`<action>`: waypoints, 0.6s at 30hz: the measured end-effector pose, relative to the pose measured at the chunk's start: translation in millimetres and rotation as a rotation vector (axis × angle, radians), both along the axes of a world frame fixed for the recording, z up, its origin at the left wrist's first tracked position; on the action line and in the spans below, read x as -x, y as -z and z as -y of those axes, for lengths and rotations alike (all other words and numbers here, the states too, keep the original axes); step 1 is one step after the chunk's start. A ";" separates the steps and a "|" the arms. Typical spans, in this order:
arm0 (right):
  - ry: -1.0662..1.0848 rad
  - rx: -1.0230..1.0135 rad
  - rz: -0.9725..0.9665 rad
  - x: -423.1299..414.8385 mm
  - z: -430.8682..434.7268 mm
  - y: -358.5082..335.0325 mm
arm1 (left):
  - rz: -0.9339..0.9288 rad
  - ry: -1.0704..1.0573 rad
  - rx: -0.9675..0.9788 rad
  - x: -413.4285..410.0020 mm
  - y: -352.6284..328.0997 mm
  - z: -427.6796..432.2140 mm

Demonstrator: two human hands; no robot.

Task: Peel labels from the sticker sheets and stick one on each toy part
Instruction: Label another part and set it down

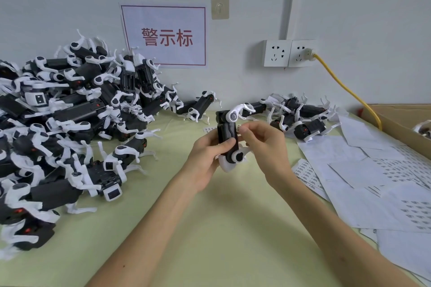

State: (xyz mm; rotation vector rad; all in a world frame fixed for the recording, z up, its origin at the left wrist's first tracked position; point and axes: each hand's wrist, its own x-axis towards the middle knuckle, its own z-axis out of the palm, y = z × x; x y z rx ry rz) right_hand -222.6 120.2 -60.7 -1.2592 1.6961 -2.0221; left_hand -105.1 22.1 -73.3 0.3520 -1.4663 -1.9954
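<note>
Down at the near edge, two bare forearms reach in over the pale green tabletop (210,228), and we're mid-job! Just beyond, the left hand (205,154) holds a black-and-white toy part (227,133) upright above the tabletop, fingers (226,143) curled round its body. The right hand (265,144) is tight against the part's upper right edge, fingertips (249,127) pinched narrow on what looks like a small label (239,127), though it's too tiny to be sure. I'd call this the sticking step for this piece.

Off to the right lie the sticker sheets (373,170), overlapping, many with gaps where labels look already peeled, so a fair few parts seem done. To the left, a big heap of toy parts (70,123), and whether those carry labels I can't tell. Further back on the right, a smaller cluster of parts (300,116) sits near a cardboard box (396,119). My guess is plenty of work remains.

At the back, a red-framed wall sign (165,35), twin sockets (289,53) and a yellow cable (345,86) running down behind the box
</note>
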 end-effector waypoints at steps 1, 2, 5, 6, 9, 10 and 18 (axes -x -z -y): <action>0.001 -0.001 0.001 0.4 -0.1 -0.1 | 0.000 -0.008 0.020 0.5 0.5 -1.0; 0.000 -0.002 0.005 0.9 -0.4 -0.6 | 0.001 -0.022 0.036 0.9 0.8 -1.7; -0.004 -0.012 0.015 0.6 -1.3 -2.1 | 0.036 -0.093 0.104 0.7 1.2 -2.7; -0.001 -0.020 0.011 0.7 -1.3 -2.3 | 0.054 -0.120 0.132 0.7 1.2 -3.0; 0.015 -0.045 -0.010 1.5 -0.6 -1.7 | 0.098 -0.198 0.203 0.3 0.8 -4.3; 0.015 -0.046 -0.013 1.6 -0.6 -1.4 | 0.106 -0.217 0.221 0.4 0.5 -5.1; 0.057 -0.040 -0.061 0.2 -1.5 -1.0 | 0.160 -0.295 0.292 3.2 0.8 -8.9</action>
